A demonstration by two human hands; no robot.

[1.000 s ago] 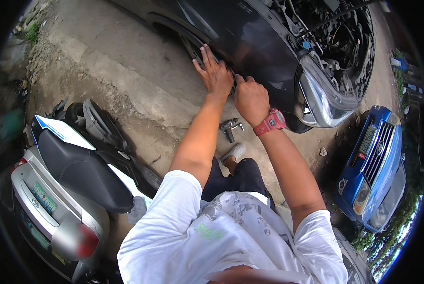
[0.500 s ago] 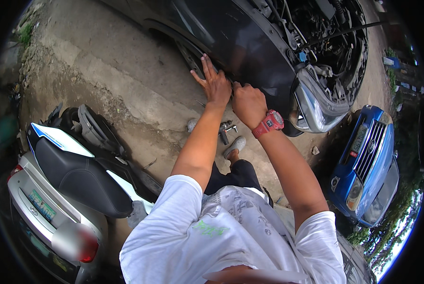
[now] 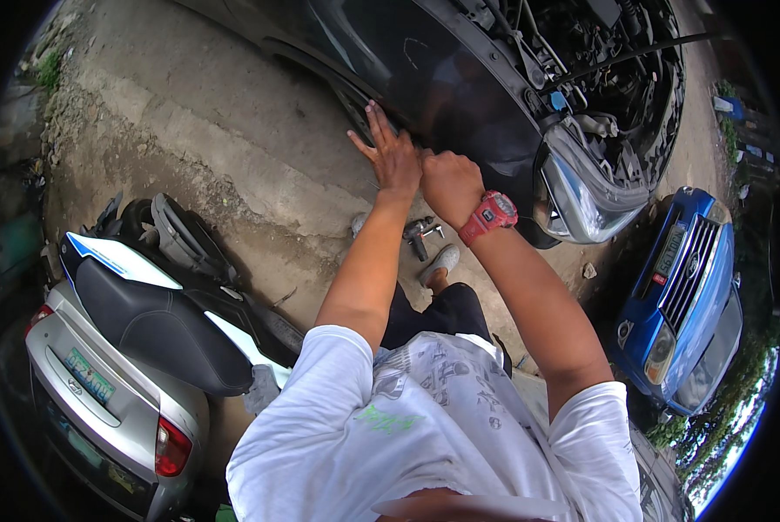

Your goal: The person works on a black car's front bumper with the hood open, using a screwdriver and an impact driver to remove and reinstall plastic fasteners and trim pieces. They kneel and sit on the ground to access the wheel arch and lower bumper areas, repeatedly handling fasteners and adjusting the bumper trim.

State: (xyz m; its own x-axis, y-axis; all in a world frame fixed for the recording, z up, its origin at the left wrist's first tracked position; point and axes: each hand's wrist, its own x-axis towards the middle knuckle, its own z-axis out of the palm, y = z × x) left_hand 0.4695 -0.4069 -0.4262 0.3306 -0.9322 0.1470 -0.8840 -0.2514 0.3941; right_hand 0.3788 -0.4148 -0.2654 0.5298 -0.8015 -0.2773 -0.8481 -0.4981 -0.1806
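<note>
My left hand (image 3: 396, 163) lies against the wheel-arch edge of a dark car's fender (image 3: 460, 100), its fingers stretched out and spread. Right beside it, my right hand (image 3: 452, 188) is closed in a fist at the lower edge of the same panel. Whatever that fist grips, if anything, is hidden behind the fingers. On my right wrist is a red watch (image 3: 492, 216). Below the hands, a dark pistol-shaped power tool (image 3: 419, 237) with a shiny metal end rests near my shoe (image 3: 442, 262).
The car's bonnet is up, baring the engine bay (image 3: 612, 61) behind the headlight (image 3: 577, 196). A motorcycle (image 3: 155, 322) stands close on my left, with a silver car (image 3: 103, 374) beyond it. A blue vehicle (image 3: 682, 287) is at the right. Rough concrete and dirt (image 3: 207, 122) form the ground.
My right fist has shifted slightly left, closer to my left hand, and its wrist has turned a little. The left hand keeps its spread pose on the fender edge. The whole view has tilted slightly.
</note>
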